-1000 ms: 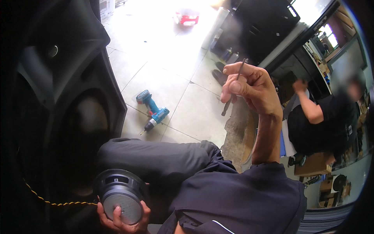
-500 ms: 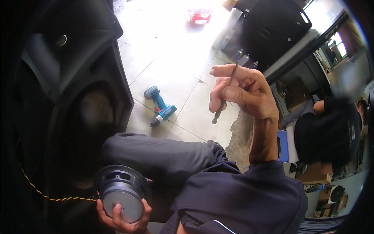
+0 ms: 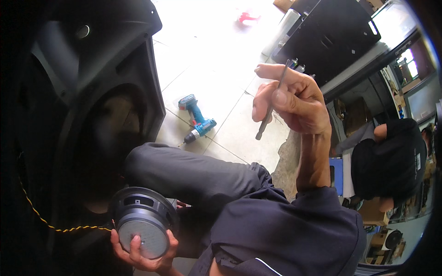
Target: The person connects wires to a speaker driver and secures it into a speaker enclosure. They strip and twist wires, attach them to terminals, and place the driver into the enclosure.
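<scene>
At the lower left, my left hand (image 3: 147, 262) is wrapped round the magnet end of a round grey loudspeaker driver (image 3: 149, 230), its back facing up. A twisted yellow-and-black wire (image 3: 76, 228) runs to the driver's edge from the left. Raised at the right of centre, my right hand (image 3: 299, 101) pinches a long, thin dark driver bit (image 3: 264, 127) between thumb and fingers. Its thin end sticks up past the index finger, and the thicker shank points down. Beside my left hand stands a large black speaker cabinet (image 3: 138, 60) with a dark round opening.
On the tiled floor lies a blue cordless drill (image 3: 198, 122) with a bit in its chuck. Farther off are a red object (image 3: 247, 17) and a large black case-like box (image 3: 327, 37). A person in black (image 3: 386, 161) is at the right, near shelves and cardboard boxes.
The view has shifted slightly, moving the cabinet and drill rightward in the picture. More of the bit shows above my right index finger. Both hands keep their holds.
</scene>
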